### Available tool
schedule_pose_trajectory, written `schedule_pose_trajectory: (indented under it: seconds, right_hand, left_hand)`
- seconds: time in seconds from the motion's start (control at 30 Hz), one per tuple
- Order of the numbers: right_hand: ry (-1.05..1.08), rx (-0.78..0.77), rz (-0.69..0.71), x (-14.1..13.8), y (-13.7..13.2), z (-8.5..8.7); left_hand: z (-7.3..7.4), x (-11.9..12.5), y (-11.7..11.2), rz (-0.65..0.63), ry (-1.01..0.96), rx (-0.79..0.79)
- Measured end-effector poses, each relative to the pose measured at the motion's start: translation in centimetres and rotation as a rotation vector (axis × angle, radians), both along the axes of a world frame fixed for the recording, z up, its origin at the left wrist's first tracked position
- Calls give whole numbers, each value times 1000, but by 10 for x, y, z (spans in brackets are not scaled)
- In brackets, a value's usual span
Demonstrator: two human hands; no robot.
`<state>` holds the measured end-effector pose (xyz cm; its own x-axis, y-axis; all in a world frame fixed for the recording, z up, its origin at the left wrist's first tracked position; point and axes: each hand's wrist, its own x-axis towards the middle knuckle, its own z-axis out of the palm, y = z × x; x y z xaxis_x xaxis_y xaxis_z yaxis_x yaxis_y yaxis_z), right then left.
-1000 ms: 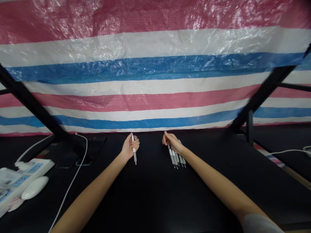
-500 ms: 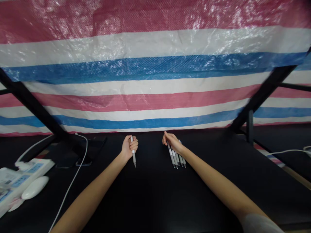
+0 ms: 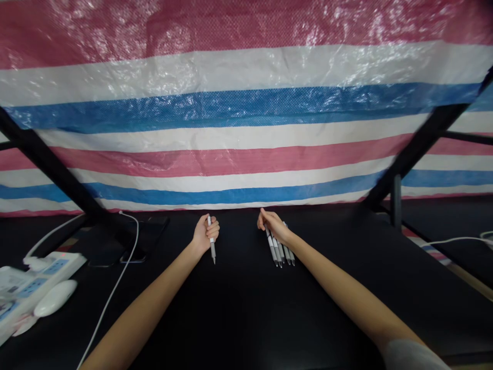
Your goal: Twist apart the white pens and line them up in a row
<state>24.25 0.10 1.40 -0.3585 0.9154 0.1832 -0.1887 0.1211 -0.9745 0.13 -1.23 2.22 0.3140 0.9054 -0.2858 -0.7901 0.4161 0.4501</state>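
My left hand point(image 3: 204, 234) is closed around a slim grey and white pen point(image 3: 212, 251), which stands nearly upright with its tip pointing down toward the black table top point(image 3: 239, 313). A little to the right, my right hand point(image 3: 273, 225) lies over the upper ends of several grey and white pens point(image 3: 280, 251). These pens fan out on the table below the hand, and their upper ends are hidden beneath it.
A white power strip point(image 3: 38, 277) with plugs and a white computer mouse point(image 3: 55, 298) sit at the left, beside a white cable point(image 3: 125, 246) and dark phones point(image 3: 133, 255). A striped tarpaulin point(image 3: 246, 139) hangs behind the table, crossed by black frame bars point(image 3: 46, 167).
My left hand and its pen have shifted slightly down and to the left. My right hand and the fanned pens stay in place.
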Motion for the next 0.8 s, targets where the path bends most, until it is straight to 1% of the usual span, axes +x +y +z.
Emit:
schedule_pose_trajectory:
  seconds: [0.2, 0.33, 0.47, 0.53, 0.6, 0.67, 0.73, 0.8]
  right_hand:
    - [34, -30, -15, 0, -1, 4]
    - [78, -44, -20, 1, 0, 3]
    - [174, -89, -44, 4, 4, 1]
    - [238, -131, -63, 6, 7, 2]
    - [289, -154, -90, 9, 10, 4]
    - [274, -140, -129, 13, 12, 9]
    - [137, -90, -168, 18, 12, 16]
    - [-121, -2, -176, 24, 11, 25]
  left_hand:
    - [-2, 0, 1, -2, 31, 22]
    - [-4, 0, 2, 12, 55, 41]
    - [-5, 5, 2, 62, 155, 91]
    - [-7, 10, 2, 102, 257, 138]
    - [-10, 16, 2, 144, 400, 211]
    - [-14, 18, 2, 183, 590, 337]
    - [-17, 16, 1, 206, 832, 511]
    - [-18, 10, 1, 192, 1071, 676]
